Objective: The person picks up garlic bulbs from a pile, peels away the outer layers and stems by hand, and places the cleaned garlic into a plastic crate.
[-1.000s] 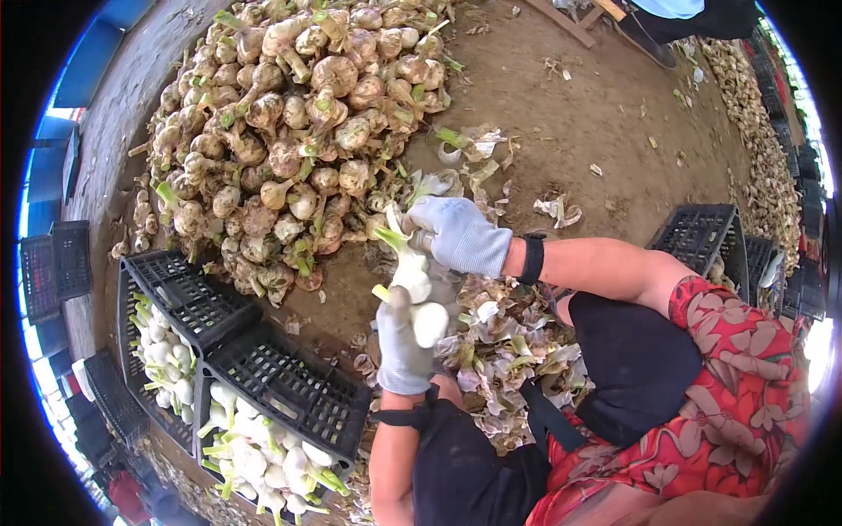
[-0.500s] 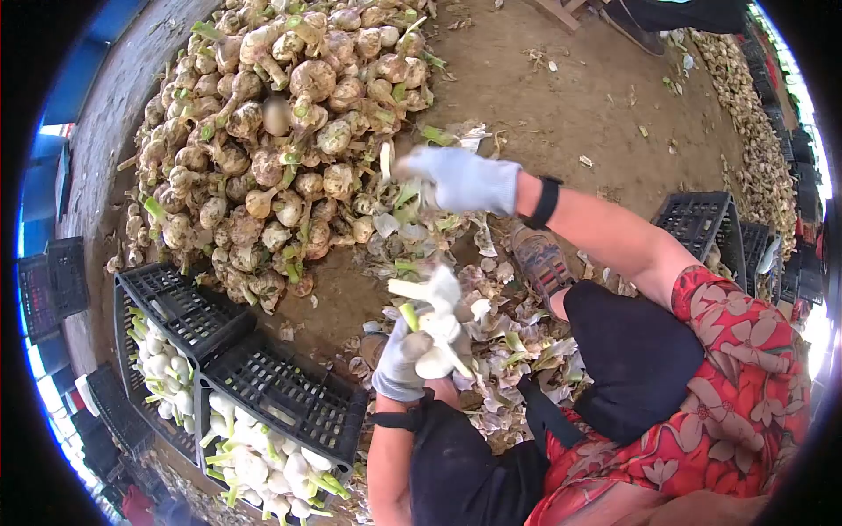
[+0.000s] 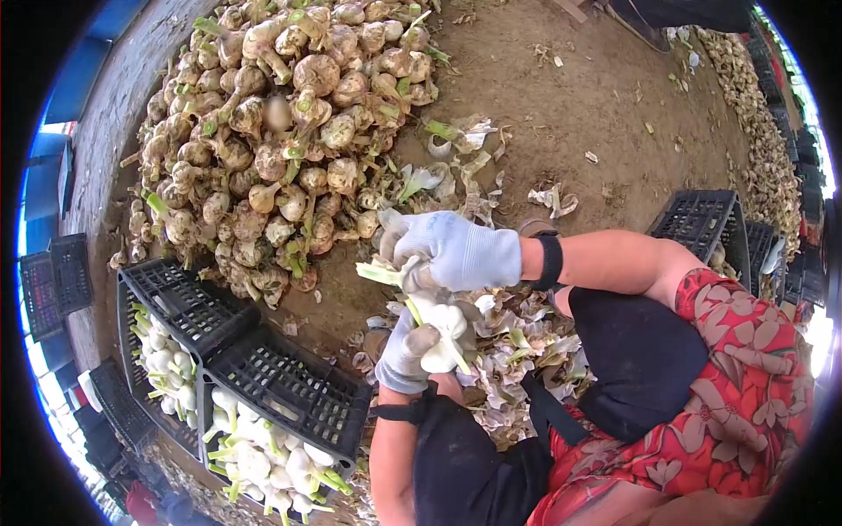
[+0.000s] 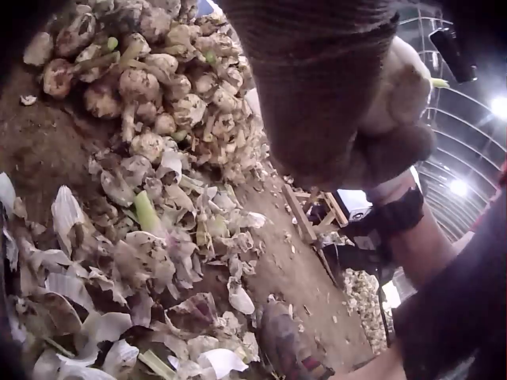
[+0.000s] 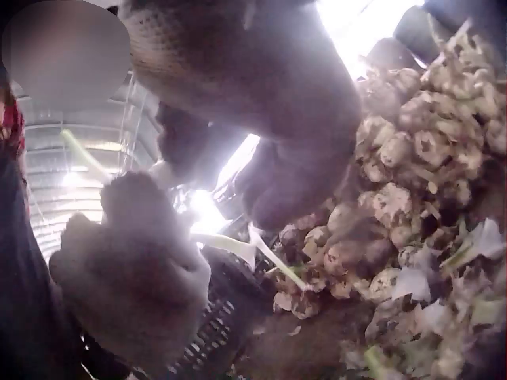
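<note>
My gloved left hand (image 3: 403, 358) grips white garlic bulbs (image 3: 445, 324) with pale green stems, low in front of my knees. Just above it, my gloved right hand (image 3: 452, 250) pinches at the stem end of the garlic, its fingers curled. A cut stem (image 3: 377, 273) sticks out to the left below the right fingers. Seen from the left wrist, the left glove (image 4: 317, 95) hides most of a white bulb (image 4: 404, 87). In the right wrist view both gloves are dark, with thin stems (image 5: 281, 265) showing between them.
A large heap of unpeeled garlic (image 3: 263, 167) lies ahead on the dirt floor. Black crates (image 3: 289, 377) at my left hold cleaned white garlic (image 3: 263, 460). Loose skins (image 3: 526, 351) litter the ground between my feet. Another black crate (image 3: 693, 219) stands at the right.
The right hand swung up and away from the garlic half a second ago, with a pale strip at its fingertips, and has come back down to it. The left hand keeps its hold.
</note>
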A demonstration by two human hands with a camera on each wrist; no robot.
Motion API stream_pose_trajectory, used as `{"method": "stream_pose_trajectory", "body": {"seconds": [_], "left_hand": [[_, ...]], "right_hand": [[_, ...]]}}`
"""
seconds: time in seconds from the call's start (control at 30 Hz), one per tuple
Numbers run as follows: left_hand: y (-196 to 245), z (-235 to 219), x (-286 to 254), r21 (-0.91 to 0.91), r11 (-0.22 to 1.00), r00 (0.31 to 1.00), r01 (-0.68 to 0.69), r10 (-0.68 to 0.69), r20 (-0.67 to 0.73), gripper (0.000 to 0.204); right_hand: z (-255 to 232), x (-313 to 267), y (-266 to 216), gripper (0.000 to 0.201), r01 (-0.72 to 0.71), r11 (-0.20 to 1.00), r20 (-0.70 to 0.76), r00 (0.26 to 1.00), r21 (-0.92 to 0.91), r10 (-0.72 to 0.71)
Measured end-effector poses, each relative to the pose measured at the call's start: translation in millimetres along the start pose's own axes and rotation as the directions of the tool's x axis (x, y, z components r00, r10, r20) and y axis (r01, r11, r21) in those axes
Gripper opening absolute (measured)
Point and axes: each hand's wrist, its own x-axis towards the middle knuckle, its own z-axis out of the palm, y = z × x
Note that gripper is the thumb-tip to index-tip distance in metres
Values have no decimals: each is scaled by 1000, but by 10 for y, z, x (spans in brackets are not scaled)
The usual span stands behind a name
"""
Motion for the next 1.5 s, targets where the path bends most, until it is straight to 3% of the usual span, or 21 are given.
{"method": "stream_pose_trajectory", "body": {"seconds": [0.2, 0.37, 0.6, 0.63, 0.73, 0.83, 0.87, 0.9, 0.93, 0.97, 1.0, 1.07, 1.13, 1.2, 1.23, 1.3, 1.37, 1.4, 1.43, 1.47, 1.5], "left_hand": [[71, 117, -4, 73, 995, 990, 68, -59, -127, 64], [101, 120, 46, 179, 983, 968, 37, 10, -251, 56], [142, 277, 158, 546, 834, 949, 76, 107, -295, 30], [95, 299, 155, 624, 776, 962, 88, 97, -257, 29], [59, 426, 97, 707, 693, 969, 141, 49, -241, 28], [66, 454, 135, 675, 731, 922, 99, 188, -339, 28], [80, 454, 173, 671, 738, 898, 75, 242, -367, 27], [73, 437, 228, 719, 693, 883, 54, 304, -359, 24], [77, 437, 294, 764, 643, 886, 55, 321, -334, 22], [73, 467, 354, 815, 578, 895, 44, 340, -289, 25], [68, 533, 420, 859, 511, 906, 20, 354, -232, 29], [115, 788, 539, 678, 734, 957, -47, 228, -181, 37], [200, 812, 497, 684, 729, 958, 7, 192, -213, 47], [301, 750, 537, 707, 706, 859, -42, 387, -335, 44], [338, 407, 570, 798, 585, 783, -148, 562, -266, 42], [574, 93, 538, 776, 631, 567, 18, 632, -528, 33], [691, -583, 486, 939, 324, 381, 113, 859, -342, 33], [752, -727, 457, 958, 215, 336, 190, 903, -269, 35], [800, -825, 442, 933, 180, 364, 311, 884, -292, 38], [845, -895, 458, 895, 141, 388, 423, 865, -320, 42], [832, -929, 505, 887, -3, 396, 462, 895, -204, 47]], "right_hand": [[89, 65, 141, 21, -46, 964, -208, 978, -262, -9], [22, 99, 125, 16, 20, 888, -337, 921, -459, -195], [-226, 192, 223, 11, -116, 904, -481, 870, -412, -108], [-322, 251, 337, 11, -177, 902, -617, 778, -394, -117], [-788, 241, 683, 41, -357, 619, -502, 862, -699, -70], [-781, -31, 262, 63, -351, 775, -307, 928, -525, 212], [-731, -116, 93, 79, -273, 914, -138, 960, -300, 242], [-611, -251, -42, 75, -292, 914, -26, 955, -280, 297], [-470, -354, 89, 68, -248, 969, 160, 956, -9, 246], [-427, -428, -66, 59, -176, 970, 223, 952, -167, 211], [-359, -577, -46, 50, -276, 959, 120, 952, -56, 281], [-512, -792, -100, 38, -245, 969, -65, 967, 32, 246], [-919, -1062, -440, 33, -270, 928, -254, 945, -257, 204], [-1426, -1507, -697, 33, -455, 722, -511, 844, -522, 162], [-1624, -1844, -834, 32, -613, 543, -707, 706, -574, 50], [-2125, -2494, -1004, 36, -784, 375, -858, 508, -495, -73], [-2398, -3129, -1174, 45, -943, 196, -963, 269, -269, -23], [-2834, -4123, -854, 43, -922, -26, -921, 387, -386, -37], [-2919, -4474, -880, 46, -932, -178, -944, 289, -315, 158], [-3043, -4776, -839, 47, -846, -482, -910, 12, -230, 414], [-2947, -4775, -889, 47, -831, -491, -854, -39, -260, 519]]}}
